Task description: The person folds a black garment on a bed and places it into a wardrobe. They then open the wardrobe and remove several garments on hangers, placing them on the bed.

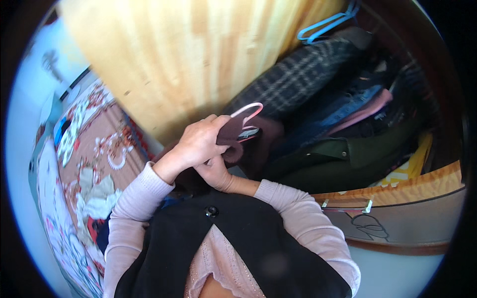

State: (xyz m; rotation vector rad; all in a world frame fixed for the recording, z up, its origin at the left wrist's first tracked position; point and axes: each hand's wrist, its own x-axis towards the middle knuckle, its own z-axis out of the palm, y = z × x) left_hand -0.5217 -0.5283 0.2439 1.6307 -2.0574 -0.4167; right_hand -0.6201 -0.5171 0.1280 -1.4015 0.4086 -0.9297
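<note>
A dark maroon garment (233, 136) is bunched in front of me, with the hook of a pink clothes hanger (253, 108) rising out of its collar. My left hand (203, 139) grips the garment's collar just left of the hook. Below it and partly covered by it, my right hand (216, 173) is bent close against the cloth; whether its fingers hold the fabric cannot be told. The lower part of the garment is hidden behind my hands and my black vest.
Right of my hands, a wardrobe holds a plaid coat (298, 74), a dark green jacket (328, 156) and blue hangers (324, 28). A wooden door panel (167, 56) stands ahead. On the left is a bed with a patterned cover (100, 130) and loose clothes (98, 197).
</note>
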